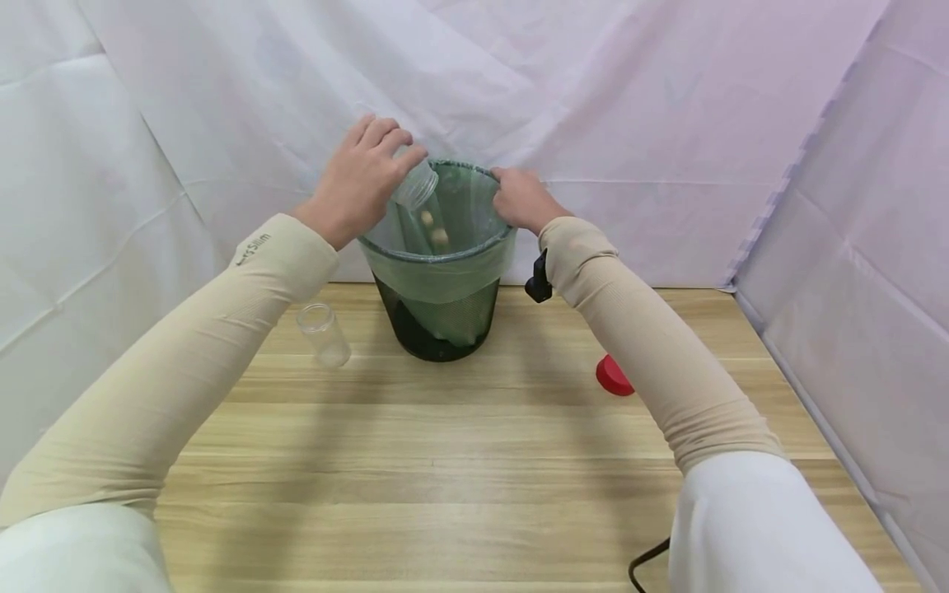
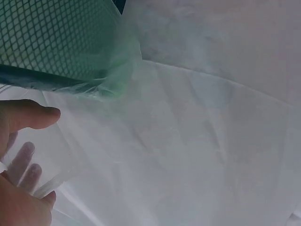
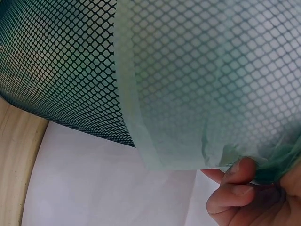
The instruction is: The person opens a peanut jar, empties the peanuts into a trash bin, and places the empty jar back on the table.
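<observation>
My left hand (image 1: 363,177) grips a clear plastic jar (image 1: 418,188), tilted mouth down over the left side of a black mesh waste bin (image 1: 396,317). Below the jar's mouth, several small pale pieces (image 1: 439,236) show inside the bin; what they are is too blurred to tell. A translucent green bin liner (image 1: 445,276) is folded over the rim. At the bin's right rim my right hand (image 1: 522,198) holds on; in the right wrist view its curled fingers (image 3: 240,172) pinch the rim and liner. The left wrist view shows fingers around the jar (image 2: 56,181).
A second clear jar (image 1: 324,333) lies or leans on the wooden table (image 1: 445,461), left of the bin. Under my right forearm is a red lid (image 1: 614,376), partly covered. White sheeting (image 1: 630,99) stands behind and on both sides. A dark cable (image 1: 647,556) runs near the front.
</observation>
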Tool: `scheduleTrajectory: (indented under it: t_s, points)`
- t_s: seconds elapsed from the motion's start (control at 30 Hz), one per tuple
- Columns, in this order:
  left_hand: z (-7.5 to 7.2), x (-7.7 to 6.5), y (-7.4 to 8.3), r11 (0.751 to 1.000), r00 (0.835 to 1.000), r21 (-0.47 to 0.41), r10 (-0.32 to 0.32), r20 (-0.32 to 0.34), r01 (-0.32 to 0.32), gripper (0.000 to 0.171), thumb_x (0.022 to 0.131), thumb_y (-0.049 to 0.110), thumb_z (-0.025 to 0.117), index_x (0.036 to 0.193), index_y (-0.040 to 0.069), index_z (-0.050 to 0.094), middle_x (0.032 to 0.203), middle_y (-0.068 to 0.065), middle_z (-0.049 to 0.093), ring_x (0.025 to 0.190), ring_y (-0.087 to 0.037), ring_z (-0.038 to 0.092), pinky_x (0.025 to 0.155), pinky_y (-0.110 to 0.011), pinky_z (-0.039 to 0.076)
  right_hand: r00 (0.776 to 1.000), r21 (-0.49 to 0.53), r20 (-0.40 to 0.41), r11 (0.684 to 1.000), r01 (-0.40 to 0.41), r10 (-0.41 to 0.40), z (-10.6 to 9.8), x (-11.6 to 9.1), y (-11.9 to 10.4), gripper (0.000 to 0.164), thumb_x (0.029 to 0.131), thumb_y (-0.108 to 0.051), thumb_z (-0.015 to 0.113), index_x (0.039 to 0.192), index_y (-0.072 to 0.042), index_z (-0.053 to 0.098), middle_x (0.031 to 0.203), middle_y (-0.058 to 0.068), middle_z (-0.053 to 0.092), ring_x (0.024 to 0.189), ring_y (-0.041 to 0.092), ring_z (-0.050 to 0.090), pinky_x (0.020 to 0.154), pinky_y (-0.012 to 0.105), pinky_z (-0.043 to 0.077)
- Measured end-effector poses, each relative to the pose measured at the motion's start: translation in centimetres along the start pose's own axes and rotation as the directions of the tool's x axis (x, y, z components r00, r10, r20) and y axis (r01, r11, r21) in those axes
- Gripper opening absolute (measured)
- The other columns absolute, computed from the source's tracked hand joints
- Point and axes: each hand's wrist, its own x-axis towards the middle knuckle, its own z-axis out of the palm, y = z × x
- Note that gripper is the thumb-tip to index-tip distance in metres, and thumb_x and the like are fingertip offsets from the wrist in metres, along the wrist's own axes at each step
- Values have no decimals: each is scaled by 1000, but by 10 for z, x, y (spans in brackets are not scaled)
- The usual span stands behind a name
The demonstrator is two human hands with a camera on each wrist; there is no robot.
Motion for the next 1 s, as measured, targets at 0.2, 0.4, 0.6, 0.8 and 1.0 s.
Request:
scheduleTrajectory:
  t_s: [0.2, 0.4, 0.6, 0.8, 1.0]
  points:
    - [-3, 0, -3, 1000, 1000, 10, 20, -15, -20, 49, 96, -21, 50, 140, -2, 64, 137, -28, 64, 131, -48, 52, 126, -59, 36, 1000, -23, -6, 1000, 7, -7, 1, 0, -1, 64, 108, -2, 25, 172, -7, 24, 173, 15, 39, 50, 8, 23, 72, 31, 37]
    - [-10, -2, -8, 999, 997, 28, 39, -59, -38, 48, 97, -21, 46, 138, -3, 62, 135, -30, 64, 130, -49, 52, 125, -60, 37, 1000, -22, -11, 1000, 6, -6, 2, 0, -2, 63, 109, -3, 25, 172, -7, 24, 176, 13, 33, 50, 7, 21, 57, 25, 33]
    - [-23, 1, -12, 999, 999, 31, -36, -32, 37, 60, 90, -21, 51, 146, -2, 55, 143, -31, 58, 138, -50, 48, 130, -60, 31, 1000, -9, -6, 1000, -1, 1, 2, 0, -1, 63, 109, -3, 25, 172, -7, 23, 177, 13, 32, 50, 8, 22, 58, 26, 34]
    - [-30, 2, -9, 988, 990, 55, -143, 4, 143, 62, 94, -12, 57, 154, -2, 49, 147, -31, 55, 141, -51, 46, 126, -59, 35, 1000, 2, -4, 1000, -14, 14, 2, 0, -1, 63, 110, -4, 25, 173, -9, 21, 177, 12, 32, 51, 8, 24, 58, 26, 35]
    - [-26, -3, -3, 972, 973, 62, -228, 37, 225, 77, 97, 9, 75, 162, -2, 36, 149, -33, 54, 140, -51, 48, 113, -66, 47, 1000, 8, -4, 1000, -20, 20, 2, 1, -1, 64, 109, -4, 26, 173, -10, 21, 176, 12, 33, 50, 7, 25, 55, 23, 36]
